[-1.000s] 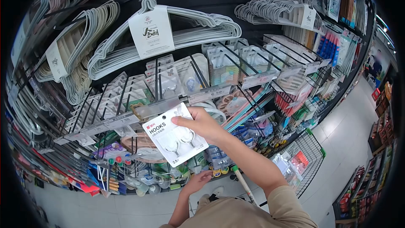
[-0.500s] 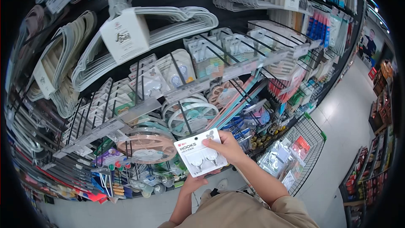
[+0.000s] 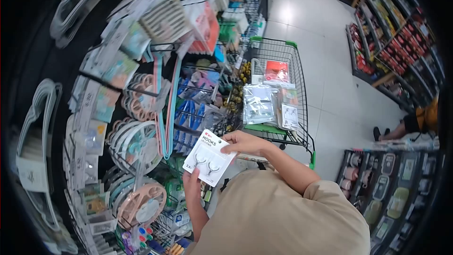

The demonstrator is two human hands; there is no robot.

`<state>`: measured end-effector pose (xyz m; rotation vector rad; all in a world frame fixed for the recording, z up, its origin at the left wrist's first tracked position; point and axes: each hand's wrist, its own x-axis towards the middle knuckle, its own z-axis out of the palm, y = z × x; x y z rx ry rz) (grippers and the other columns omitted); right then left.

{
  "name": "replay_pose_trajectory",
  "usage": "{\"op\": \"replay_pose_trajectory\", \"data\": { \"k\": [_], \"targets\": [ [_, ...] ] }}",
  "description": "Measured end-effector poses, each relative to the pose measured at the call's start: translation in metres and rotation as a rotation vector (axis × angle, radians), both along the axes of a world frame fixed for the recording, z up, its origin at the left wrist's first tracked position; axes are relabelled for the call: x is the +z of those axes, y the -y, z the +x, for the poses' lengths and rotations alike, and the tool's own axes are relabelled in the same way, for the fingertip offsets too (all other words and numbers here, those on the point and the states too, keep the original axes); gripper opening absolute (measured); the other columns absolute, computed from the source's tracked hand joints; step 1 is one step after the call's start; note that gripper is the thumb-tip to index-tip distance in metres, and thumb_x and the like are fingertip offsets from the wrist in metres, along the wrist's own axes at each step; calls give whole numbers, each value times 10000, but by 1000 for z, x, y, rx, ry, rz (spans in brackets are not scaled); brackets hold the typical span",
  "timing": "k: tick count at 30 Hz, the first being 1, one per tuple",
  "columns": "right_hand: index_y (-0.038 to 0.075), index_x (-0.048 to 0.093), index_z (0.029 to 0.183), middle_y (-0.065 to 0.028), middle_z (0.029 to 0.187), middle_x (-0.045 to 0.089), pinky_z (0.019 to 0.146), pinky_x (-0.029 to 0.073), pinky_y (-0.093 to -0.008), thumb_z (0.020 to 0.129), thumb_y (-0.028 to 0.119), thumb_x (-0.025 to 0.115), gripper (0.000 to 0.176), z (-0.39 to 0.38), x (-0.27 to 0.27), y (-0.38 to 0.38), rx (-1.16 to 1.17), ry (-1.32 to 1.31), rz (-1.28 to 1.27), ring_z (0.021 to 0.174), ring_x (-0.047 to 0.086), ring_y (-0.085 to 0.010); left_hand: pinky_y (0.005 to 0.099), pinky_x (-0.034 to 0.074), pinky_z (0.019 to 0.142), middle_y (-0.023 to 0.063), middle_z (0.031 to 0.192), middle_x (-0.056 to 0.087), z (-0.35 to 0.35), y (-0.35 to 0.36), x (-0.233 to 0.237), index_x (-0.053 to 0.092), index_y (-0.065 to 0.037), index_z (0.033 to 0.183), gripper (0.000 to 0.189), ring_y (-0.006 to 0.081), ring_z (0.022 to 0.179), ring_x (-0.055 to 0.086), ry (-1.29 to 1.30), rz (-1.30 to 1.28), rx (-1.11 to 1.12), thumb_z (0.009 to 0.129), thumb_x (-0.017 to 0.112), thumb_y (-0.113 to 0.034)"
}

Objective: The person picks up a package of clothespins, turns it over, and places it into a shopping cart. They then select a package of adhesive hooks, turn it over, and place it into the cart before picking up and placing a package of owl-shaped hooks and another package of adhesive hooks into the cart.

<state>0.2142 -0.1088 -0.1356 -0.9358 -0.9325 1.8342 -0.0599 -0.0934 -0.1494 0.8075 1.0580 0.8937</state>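
Observation:
A white card pack of hooks [image 3: 207, 158], printed "HOOKS" and showing two round hooks, is held tilted in front of my body. My right hand [image 3: 243, 143] pinches its upper right edge, thumb on the front. At the lower left edge my left hand [image 3: 192, 183] grips the pack, with its thumb on the front and its other fingers hidden behind the card. Just beyond my right hand stands a wire shopping cart [image 3: 302, 89] with green corners. Inside it lie a silvery plastic-wrapped pack [image 3: 259, 105], a red pack [image 3: 276, 71] and another white hook card [image 3: 289, 114].
Racks on the left carry round hanger dryers [image 3: 141, 203], white hangers [image 3: 35, 146] and hanging packs. Tiled floor [image 3: 325, 92] runs along the aisle. Shelves of goods [image 3: 401, 184] stand to the right, and another person's leg [image 3: 396, 128] shows near them.
My view has swung to the right, bringing the cart nearer the middle. The hook pack stays in my hands but is now tilted the other way, and my left hand has come up its lower left edge.

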Motion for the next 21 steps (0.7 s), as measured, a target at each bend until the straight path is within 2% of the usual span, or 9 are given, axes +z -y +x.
{"op": "replay_pose_trajectory", "data": {
  "k": [3, 6, 11, 13, 15, 17, 19, 20, 21],
  "targets": [
    [-9, 575, 1199, -74, 988, 679, 593, 591, -298, 931, 281, 622, 397, 19, -6, 24, -29, -66, -152, 850, 673, -124, 336, 456, 975, 149, 1294, 554, 21, -16, 3, 441, 81, 1326, 473, 217, 1149, 574, -95, -5, -210, 915, 579, -106],
    [1, 580, 1206, -72, 988, 679, 579, 580, -287, 951, 340, 596, 424, 35, -25, 44, -143, -129, -181, 811, 670, -118, 309, 456, 936, 127, 1281, 565, 53, -33, 1, 448, 69, 1333, 479, 178, 1118, 576, -168, 49, -484, 920, 593, -125],
    [31, 603, 1180, -69, 981, 681, 592, 582, -291, 959, 299, 596, 347, 59, -43, 68, -445, -181, -213, 790, 667, -121, 293, 433, 955, 96, 1221, 595, 115, -43, -5, 406, 39, 1379, 464, 144, 1106, 560, -169, 59, -562, 974, 553, -134],
    [32, 593, 1180, -67, 970, 679, 607, 595, -319, 962, 279, 593, 330, 69, -59, 74, -540, -135, -204, 784, 665, -130, 274, 448, 908, 105, 1229, 588, 132, -45, -7, 346, 15, 1424, 491, 126, 1063, 573, -256, 96, -626, 994, 521, -144],
    [32, 586, 1171, -65, 971, 675, 614, 600, -331, 965, 270, 586, 315, 83, -68, 79, -770, -193, -289, 785, 662, -136, 265, 467, 852, 127, 1225, 593, 137, -46, -15, 303, -12, 1454, 509, 129, 1005, 596, -244, 169, -689, 1010, 496, -169],
    [32, 543, 1195, -89, 1039, 660, 651, 608, -345, 982, 232, 550, 293, 97, -76, 82, -972, -268, -346, 854, 671, -172, 288, 502, 802, 136, 1205, 610, 140, -45, -14, 324, -9, 1450, 541, 165, 957, 632, -291, 243, -782, 1022, 479, -303],
    [28, 500, 1227, -108, 1085, 646, 688, 612, -369, 992, 213, 524, 299, 112, -107, 83, -1127, -370, -329, 911, 674, -210, 295, 503, 809, 148, 1218, 607, 134, -45, -20, 346, -15, 1442, 531, 179, 965, 635, -301, 230, -797, 1020, 482, -307],
    [51, 455, 1270, -129, 1180, 611, 768, 602, -451, 1004, 183, 488, 298, 123, -138, 86, -1168, -433, -334, 1013, 651, -260, 298, 497, 822, 149, 1224, 606, 132, -45, -20, 361, -15, 1431, 495, 181, 983, 628, -329, 213, -806, 1019, 484, -260],
    [51, 455, 1270, -129, 1180, 611, 768, 602, -451, 1004, 183, 488, 298, 130, -155, 88, -1167, -434, -334, 1013, 651, -260, 302, 490, 835, 150, 1229, 605, 130, -45, -20, 377, -14, 1421, 463, 183, 1002, 621, -357, 196, -814, 1017, 485, -214]
  ]
}}
